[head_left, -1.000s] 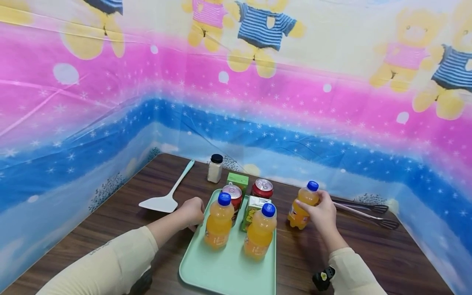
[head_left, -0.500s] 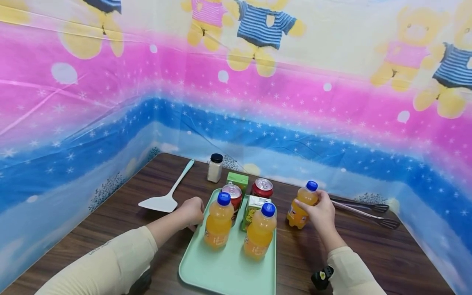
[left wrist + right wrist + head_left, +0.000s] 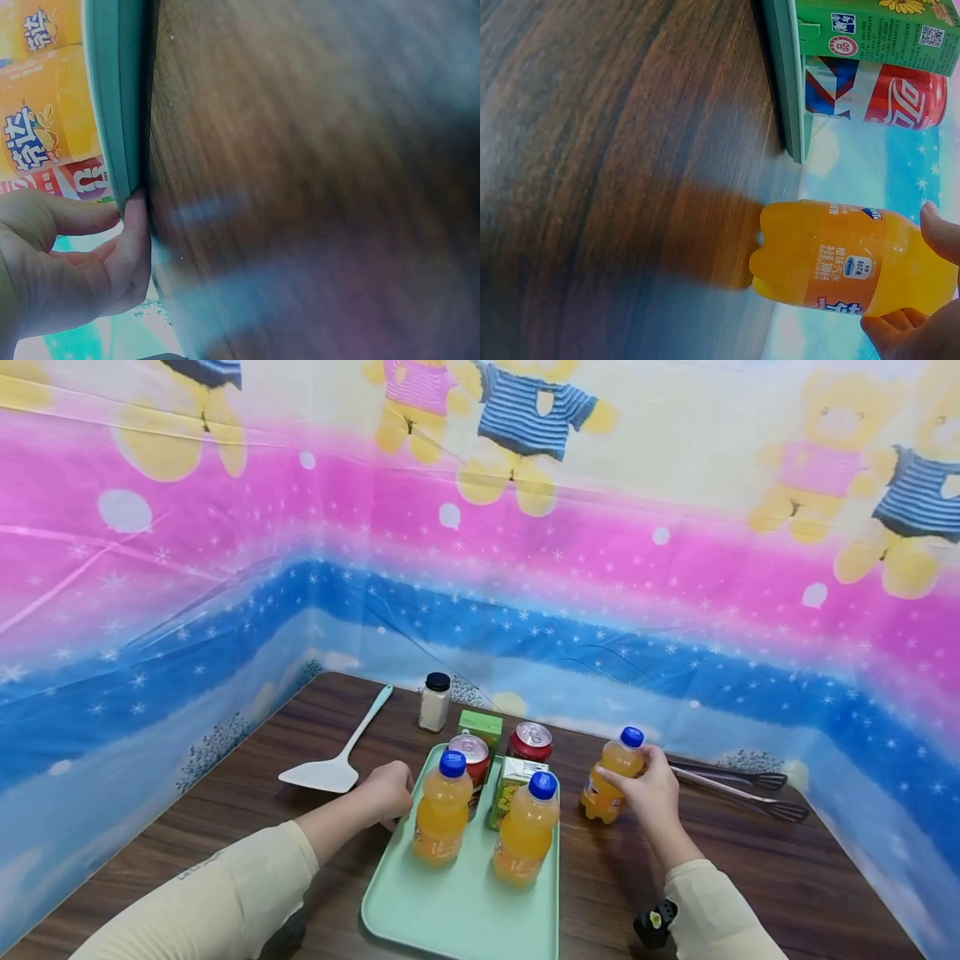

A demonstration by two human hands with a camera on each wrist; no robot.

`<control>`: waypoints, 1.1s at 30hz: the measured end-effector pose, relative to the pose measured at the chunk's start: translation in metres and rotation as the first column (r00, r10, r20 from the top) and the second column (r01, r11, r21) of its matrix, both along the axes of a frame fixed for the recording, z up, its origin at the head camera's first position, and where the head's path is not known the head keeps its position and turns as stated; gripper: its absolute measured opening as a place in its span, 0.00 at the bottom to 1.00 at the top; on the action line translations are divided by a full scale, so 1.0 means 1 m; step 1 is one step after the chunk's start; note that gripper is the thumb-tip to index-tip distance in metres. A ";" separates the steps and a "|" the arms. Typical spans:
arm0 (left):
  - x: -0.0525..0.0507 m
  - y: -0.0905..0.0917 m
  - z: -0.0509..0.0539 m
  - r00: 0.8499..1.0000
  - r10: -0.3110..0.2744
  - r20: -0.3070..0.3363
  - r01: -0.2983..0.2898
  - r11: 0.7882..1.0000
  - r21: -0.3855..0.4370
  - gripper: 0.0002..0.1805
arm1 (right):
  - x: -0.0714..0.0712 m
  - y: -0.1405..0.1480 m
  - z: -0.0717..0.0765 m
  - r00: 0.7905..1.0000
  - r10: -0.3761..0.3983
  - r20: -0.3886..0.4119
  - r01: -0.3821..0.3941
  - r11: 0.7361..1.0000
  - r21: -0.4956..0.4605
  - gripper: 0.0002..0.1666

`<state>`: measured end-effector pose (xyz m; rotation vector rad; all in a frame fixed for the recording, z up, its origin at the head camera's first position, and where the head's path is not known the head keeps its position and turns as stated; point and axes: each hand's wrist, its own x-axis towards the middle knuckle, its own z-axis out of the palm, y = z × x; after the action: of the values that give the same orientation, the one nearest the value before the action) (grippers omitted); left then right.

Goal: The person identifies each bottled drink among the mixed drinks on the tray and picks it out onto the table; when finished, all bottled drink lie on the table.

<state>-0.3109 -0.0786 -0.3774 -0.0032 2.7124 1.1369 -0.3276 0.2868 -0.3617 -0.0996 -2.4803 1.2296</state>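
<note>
My left hand (image 3: 390, 792) pinches the left rim of a mint-green tray (image 3: 457, 914) between thumb and fingers, as the left wrist view shows. To the right of the tray, my right hand (image 3: 654, 787) holds a small bottle of orange soda (image 3: 603, 795) by its upper part. The bottle is upright with a blue cap, its base at or just above the table; I cannot tell if they touch. On the tray stand two more orange soda bottles, one left (image 3: 438, 827) and one right (image 3: 525, 843). Behind them are a red cola can (image 3: 471, 756) and a green drink carton (image 3: 506, 793).
Another red can (image 3: 530, 742) and a green carton (image 3: 480, 725) stand at the tray's far end. A black-lidded jar (image 3: 435, 703) is behind. A white spatula (image 3: 330, 772) lies left on the wooden table (image 3: 750, 877); metal-handled utensils (image 3: 750, 789) lie right.
</note>
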 end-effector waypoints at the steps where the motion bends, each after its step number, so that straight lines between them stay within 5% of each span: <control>1: 0.000 -0.001 0.000 1.000 0.001 0.002 -0.001 1.000 0.002 0.08 | 0.000 -0.001 0.000 1.000 -0.001 0.004 0.001 1.000 -0.001 0.46; 20: 0.002 -0.001 0.001 1.000 -0.017 -0.009 0.017 1.000 0.009 0.08 | 0.019 0.011 0.001 1.000 0.001 -0.027 0.000 1.000 0.022 0.54; 33: 0.001 -0.001 0.001 1.000 -0.028 -0.008 0.028 1.000 0.003 0.07 | 0.042 0.014 0.009 0.979 -0.074 -0.189 0.086 0.995 0.053 0.51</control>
<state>-0.3097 -0.0793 -0.3759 0.0400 2.7089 1.1365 -0.2857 0.3010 -0.3532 -0.0641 -2.3251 1.0778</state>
